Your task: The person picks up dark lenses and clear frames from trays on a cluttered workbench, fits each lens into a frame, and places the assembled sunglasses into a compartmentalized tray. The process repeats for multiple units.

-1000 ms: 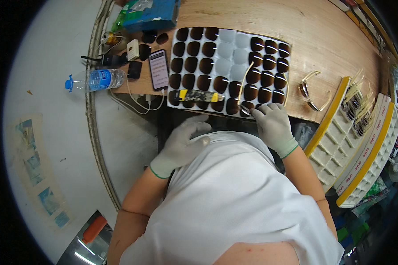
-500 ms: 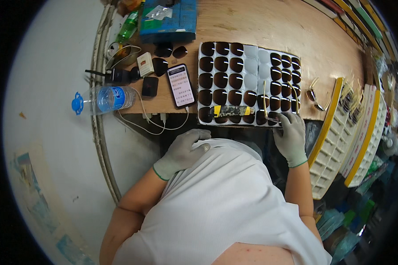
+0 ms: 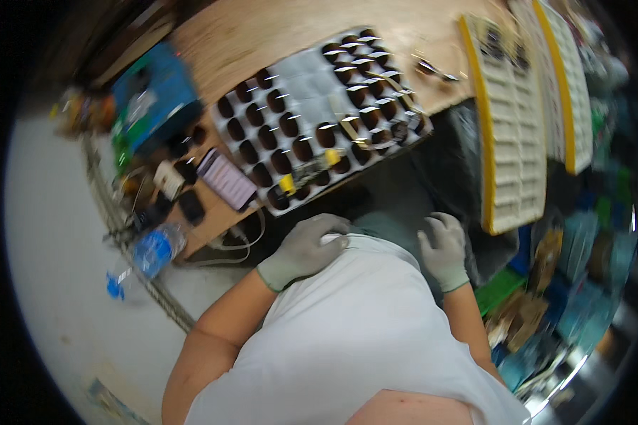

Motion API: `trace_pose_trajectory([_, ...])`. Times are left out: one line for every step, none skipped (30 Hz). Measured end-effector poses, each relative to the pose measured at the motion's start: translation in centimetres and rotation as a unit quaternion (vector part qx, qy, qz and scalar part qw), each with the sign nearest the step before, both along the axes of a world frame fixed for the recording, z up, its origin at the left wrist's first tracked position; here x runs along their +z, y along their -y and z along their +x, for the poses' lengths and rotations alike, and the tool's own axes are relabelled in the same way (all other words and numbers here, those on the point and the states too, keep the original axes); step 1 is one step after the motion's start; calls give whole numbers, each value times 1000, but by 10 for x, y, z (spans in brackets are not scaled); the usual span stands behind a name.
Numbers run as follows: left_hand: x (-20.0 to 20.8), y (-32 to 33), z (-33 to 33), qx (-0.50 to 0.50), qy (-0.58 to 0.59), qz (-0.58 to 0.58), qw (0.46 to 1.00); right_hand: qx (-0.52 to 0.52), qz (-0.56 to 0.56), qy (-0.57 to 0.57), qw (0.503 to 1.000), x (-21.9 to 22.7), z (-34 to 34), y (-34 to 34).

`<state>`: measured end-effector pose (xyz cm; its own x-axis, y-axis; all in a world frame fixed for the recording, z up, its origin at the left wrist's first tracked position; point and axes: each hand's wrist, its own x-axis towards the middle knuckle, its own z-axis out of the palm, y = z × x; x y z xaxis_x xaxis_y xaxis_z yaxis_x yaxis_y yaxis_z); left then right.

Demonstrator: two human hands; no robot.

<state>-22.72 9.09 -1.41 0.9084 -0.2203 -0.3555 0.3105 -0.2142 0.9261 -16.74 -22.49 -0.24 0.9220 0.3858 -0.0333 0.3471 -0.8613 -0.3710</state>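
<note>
My left hand (image 3: pixel 305 248), in a grey glove with a green cuff, rests on the hem of my white shirt (image 3: pixel 347 312). Its thumb is apart from the fingers, and it holds nothing. Also gloved, my right hand (image 3: pixel 446 253) hangs in front of the table edge with fingers apart and nothing in them. Beyond both hands lies a white tray (image 3: pixel 301 74) with rows of dark brown sunglass lenses. A black and yellow tube (image 3: pixel 310 172) lies across its near rows. Glasses with pale gold temples (image 3: pixel 353 132) rest on the tray's right side, blurred.
At the left are a phone (image 3: pixel 227 178), a clear water bottle (image 3: pixel 157 249), a white cable (image 3: pixel 241 246) and a blue box (image 3: pixel 156 95). More glasses (image 3: pixel 432 69) lie right of the tray. Yellow-edged slotted racks (image 3: pixel 514 142) stand farther right, above bagged items (image 3: pixel 581 241).
My right hand has let go of the glasses at the tray's near edge and drawn back towards me. The view has turned, tilting the table. My left hand stays on the shirt.
</note>
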Motion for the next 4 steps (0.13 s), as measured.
trace_pose_trajectory([0,7,6,-17,3,-4,1000,-13,-29,-41,999,-1,-5,9])
trace_pose_trajectory([-4,14,10,-23,-11,4,1000,-29,-26,-66,997,-4,-10,16])
trace_pose_trajectory([-3,19,16,-35,-36,1,999,-45,-19,-94,994,-6,-17,23])
trace_pose_trajectory([-4,26,18,-37,-59,-16,997,-55,-16,-138,989,-4,-22,30])
